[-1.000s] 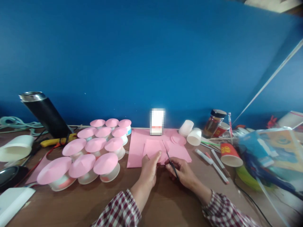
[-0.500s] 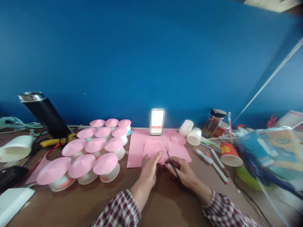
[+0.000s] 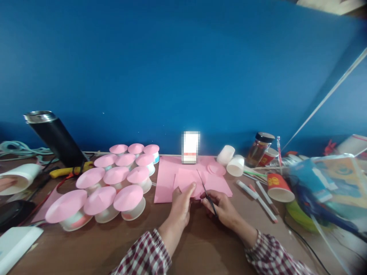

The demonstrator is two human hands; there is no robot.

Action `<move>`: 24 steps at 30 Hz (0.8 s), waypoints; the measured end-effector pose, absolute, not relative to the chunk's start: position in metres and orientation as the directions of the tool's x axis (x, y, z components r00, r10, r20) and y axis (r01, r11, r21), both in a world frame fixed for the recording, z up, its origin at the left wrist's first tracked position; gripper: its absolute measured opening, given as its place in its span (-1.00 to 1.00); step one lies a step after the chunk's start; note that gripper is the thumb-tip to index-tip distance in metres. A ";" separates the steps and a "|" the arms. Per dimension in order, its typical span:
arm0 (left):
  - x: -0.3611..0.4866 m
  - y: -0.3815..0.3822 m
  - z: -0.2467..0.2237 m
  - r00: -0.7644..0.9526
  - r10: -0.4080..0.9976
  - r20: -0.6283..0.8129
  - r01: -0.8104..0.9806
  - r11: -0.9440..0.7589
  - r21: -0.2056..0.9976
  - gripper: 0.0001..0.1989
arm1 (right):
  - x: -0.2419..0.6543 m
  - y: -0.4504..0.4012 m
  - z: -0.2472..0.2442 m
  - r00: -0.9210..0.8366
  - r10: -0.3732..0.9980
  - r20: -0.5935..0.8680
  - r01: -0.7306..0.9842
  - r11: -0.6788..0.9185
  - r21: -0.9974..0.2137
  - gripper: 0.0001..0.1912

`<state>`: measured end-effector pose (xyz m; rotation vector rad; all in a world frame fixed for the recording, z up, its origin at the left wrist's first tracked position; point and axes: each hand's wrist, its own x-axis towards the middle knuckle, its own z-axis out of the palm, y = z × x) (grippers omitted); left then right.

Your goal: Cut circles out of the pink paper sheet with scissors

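My left hand is closed on a piece of pink paper, thumb on top and fingers underneath. In my right hand is a pair of dark scissors, fingers wrapped about the handles. The blades point up and away over the paper; whether they touch its edge I cannot make out. Beneath lie larger pink sheets, with round pink paper pieces on their right part. Left of my hands stand several paper cups in rows, topped with shallow pink paper cones.
A phone-like bright screen leans against the blue wall. White cups, markers, a jar and a red cup stand or lie right. Leftward are a black flask, yellow-handled tool and white cup.
My hands, the paper and the scissors look nearly unmoved. A skin-toned shape, perhaps another person's fingers, now shows at the white cup on the far left.
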<state>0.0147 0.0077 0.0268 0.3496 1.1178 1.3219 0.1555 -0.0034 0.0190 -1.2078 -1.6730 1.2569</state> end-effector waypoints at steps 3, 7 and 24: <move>0.015 0.008 0.028 -0.149 0.888 -0.435 -0.545 0.293 0.785 -0.61 | 0.155 -0.004 0.019 -0.306 0.952 0.007 0.261 0.091 -0.961 -0.68; 0.015 0.008 0.029 -0.158 0.889 -0.430 -0.540 0.287 0.791 -0.63 | 0.155 -0.004 0.020 -0.301 0.954 0.001 0.263 0.084 -0.961 -0.68; 0.014 0.009 0.023 -0.170 0.890 -0.422 -0.545 0.272 0.793 -0.60 | 0.156 -0.004 0.023 -0.313 0.950 0.003 0.285 0.097 -0.953 -0.64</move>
